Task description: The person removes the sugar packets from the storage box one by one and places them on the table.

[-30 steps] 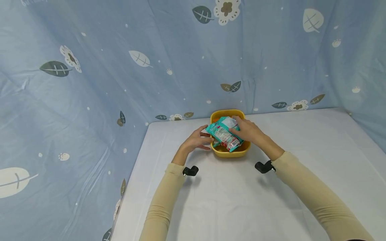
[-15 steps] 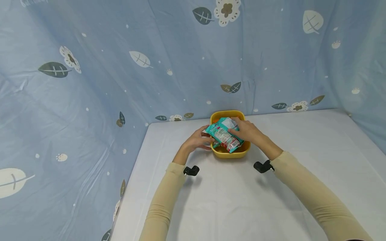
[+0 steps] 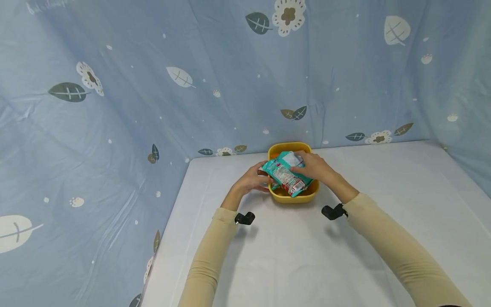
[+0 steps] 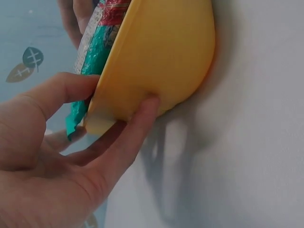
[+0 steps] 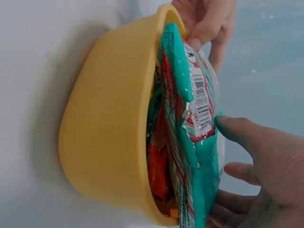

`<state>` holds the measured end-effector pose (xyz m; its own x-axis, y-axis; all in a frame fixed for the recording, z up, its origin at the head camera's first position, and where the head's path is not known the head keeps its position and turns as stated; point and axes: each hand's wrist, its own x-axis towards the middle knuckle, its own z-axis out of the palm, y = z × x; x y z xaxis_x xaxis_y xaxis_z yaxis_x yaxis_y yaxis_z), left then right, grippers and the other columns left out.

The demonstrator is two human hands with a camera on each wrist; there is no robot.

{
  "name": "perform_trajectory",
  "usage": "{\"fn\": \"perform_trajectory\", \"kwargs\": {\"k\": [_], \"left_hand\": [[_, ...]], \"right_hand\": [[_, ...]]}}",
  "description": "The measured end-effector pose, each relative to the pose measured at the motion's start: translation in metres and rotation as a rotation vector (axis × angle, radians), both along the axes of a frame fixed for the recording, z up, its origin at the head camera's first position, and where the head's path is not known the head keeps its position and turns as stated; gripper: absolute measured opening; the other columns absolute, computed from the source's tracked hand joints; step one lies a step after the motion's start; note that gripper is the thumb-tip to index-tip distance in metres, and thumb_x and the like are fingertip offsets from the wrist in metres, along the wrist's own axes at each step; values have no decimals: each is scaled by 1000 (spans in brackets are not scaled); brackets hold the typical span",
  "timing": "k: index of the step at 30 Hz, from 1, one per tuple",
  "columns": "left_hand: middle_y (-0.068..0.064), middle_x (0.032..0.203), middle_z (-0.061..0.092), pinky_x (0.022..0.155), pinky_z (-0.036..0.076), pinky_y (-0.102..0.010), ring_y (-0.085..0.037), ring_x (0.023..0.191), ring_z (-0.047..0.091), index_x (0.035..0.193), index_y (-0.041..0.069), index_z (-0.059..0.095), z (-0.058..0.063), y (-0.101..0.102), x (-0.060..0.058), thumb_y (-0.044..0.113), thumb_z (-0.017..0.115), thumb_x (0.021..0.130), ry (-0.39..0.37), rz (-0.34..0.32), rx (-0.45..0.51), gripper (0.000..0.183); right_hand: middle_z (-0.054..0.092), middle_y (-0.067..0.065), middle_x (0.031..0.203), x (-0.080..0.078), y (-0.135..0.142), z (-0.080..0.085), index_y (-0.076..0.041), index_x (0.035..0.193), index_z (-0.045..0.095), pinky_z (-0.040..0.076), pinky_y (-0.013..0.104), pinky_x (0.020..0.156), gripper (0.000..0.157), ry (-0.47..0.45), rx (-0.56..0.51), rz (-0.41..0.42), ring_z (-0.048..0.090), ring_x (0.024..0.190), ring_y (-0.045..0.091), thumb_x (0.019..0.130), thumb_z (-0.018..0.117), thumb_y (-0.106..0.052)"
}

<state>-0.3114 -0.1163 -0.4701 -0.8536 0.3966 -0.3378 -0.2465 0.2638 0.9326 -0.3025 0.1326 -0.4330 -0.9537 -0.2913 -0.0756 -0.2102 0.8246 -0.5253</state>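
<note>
A yellow basin (image 3: 293, 198) stands on the white table near the back wall. Across its mouth lies a teal plastic snack bag (image 3: 288, 175) with red and white print and a barcode. My right hand (image 3: 316, 167) holds this bag from the right, thumb on its face and fingers at its far edge. At the basin's left side, my left hand (image 4: 80, 142) grips the rim, thumb at the edge and fingers against the outer wall. Under the bag, an orange-red packet (image 5: 157, 171) shows inside the basin; other contents are mostly hidden.
The white-covered table (image 3: 291, 256) stretches in front of and beside the basin. A blue cloth with leaf and flower prints (image 3: 238, 85) hangs close behind it and along the left. Black wrist cameras (image 3: 244, 218) project inward from both wrists.
The snack bag's right end shifts very slightly right over the basin. Both hands keep nearly the same places, and the head view tilts a little.
</note>
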Motion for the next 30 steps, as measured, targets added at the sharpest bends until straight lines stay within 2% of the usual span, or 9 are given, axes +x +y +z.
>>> {"fn": "perform_trajectory", "kwargs": {"k": [6,13,22,26,30], "left_hand": [[-22,130,50,77,65,-45,-33,101,64,154,26,29,0,0,1,-2,68,87,15,4,5,83],[-23,131,51,81,63,-49,-33,102,65,155,26,28,1,-1,3,-3,66,89,-1,11,16,81],[-23,135,49,83,63,-50,-32,105,64,156,25,26,-1,-1,1,-4,67,88,-17,16,14,85],[-24,136,48,81,63,-49,-34,106,64,157,24,24,2,-1,2,-4,66,87,-20,9,16,86],[-24,138,48,79,64,-47,-35,108,64,157,23,22,2,0,3,-5,66,87,-22,7,13,88]], "right_hand": [[48,26,144,-4,1,0,-4,148,39,44,62,108,75,-26,-18,3,45,132,45,91,68,-43],[49,26,142,-4,4,2,-6,149,39,46,62,106,78,-55,-59,6,49,127,44,88,71,-43],[43,26,146,-6,13,3,-11,150,39,46,61,106,75,-147,-155,55,48,123,42,89,70,-45],[42,24,147,-6,16,1,-14,151,38,48,55,104,73,-193,-226,71,48,121,38,91,69,-42],[43,23,146,-4,17,0,-14,152,37,50,41,97,72,-242,-314,88,48,117,34,92,69,-37]]}}
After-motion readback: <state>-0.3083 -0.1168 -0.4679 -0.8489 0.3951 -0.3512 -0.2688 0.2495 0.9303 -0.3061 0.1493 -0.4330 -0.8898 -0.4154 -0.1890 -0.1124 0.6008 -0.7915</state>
